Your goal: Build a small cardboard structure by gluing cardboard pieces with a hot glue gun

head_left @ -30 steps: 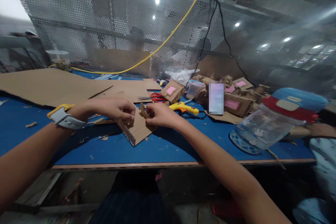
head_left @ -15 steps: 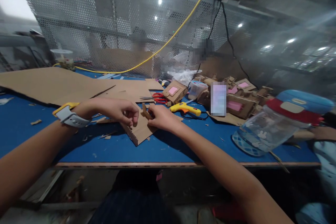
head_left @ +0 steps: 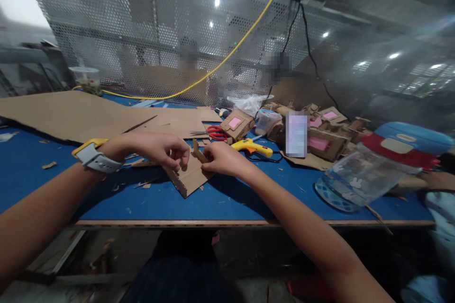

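Note:
My left hand (head_left: 165,151) hangs over the left side of a small cardboard piece (head_left: 194,177) with a narrow raised edge. Its fingers are curled towards the thumb, and what lies between them, if anything, is hidden. Over the right side of that piece, my right hand (head_left: 223,158) pinches a small cardboard strip (head_left: 199,153), which stands up from its surface. Just beyond the right hand lies a yellow glue gun (head_left: 254,147). Red-handled scissors (head_left: 216,133) rest behind the hands, blades pointing left.
A large cardboard sheet (head_left: 88,116) covers the back left of the blue table (head_left: 117,206). Cardboard boxes with pink patches (head_left: 322,142) and a phone (head_left: 296,135) stand right. Nearer is a clear bottle (head_left: 359,177) with a blue-red lid. A yellow cable (head_left: 227,57) hangs behind.
Both hands keep nearly the same place and pose. The right hand and its cardboard strip have shifted very slightly.

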Demonstrator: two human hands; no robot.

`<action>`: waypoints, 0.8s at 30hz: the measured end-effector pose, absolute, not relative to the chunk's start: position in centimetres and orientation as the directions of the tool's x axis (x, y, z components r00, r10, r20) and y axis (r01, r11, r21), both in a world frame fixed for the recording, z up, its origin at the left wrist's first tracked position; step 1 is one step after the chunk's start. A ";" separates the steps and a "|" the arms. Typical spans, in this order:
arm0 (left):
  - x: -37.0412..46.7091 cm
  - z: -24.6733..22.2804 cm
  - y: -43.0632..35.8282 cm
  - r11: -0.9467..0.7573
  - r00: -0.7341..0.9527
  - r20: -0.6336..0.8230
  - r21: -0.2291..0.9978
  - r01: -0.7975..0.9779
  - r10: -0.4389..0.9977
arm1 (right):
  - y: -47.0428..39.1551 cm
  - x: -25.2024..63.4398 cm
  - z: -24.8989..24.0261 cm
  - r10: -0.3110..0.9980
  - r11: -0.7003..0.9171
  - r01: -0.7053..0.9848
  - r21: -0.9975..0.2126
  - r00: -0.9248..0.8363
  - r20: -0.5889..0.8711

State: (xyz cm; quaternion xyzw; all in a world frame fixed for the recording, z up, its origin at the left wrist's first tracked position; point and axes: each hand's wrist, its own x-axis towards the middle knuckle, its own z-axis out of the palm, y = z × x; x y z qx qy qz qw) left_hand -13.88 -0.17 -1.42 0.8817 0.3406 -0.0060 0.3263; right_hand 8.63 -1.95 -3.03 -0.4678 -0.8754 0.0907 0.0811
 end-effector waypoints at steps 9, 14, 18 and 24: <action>-13.5 -1.2 0.5 -0.649 0.611 0.259 0.482 0.589 0.748 | -2.9 7.7 -3.6 0.837 0.547 0.832 -0.092 -0.544 0.062; -14.4 -1.9 1.5 -0.676 0.628 0.267 0.407 0.614 0.731 | -2.9 7.6 -3.5 0.824 0.565 0.822 -0.067 -0.560 0.083; -14.8 -2.2 1.9 -0.723 0.691 0.230 0.323 0.611 0.686 | -2.7 7.5 -3.4 0.792 0.605 0.794 -0.060 -0.593 0.145; -15.0 -2.3 2.3 -0.723 0.665 0.284 0.271 0.635 0.690 | -2.2 7.8 -3.4 0.767 0.622 0.781 -0.058 -0.593 0.244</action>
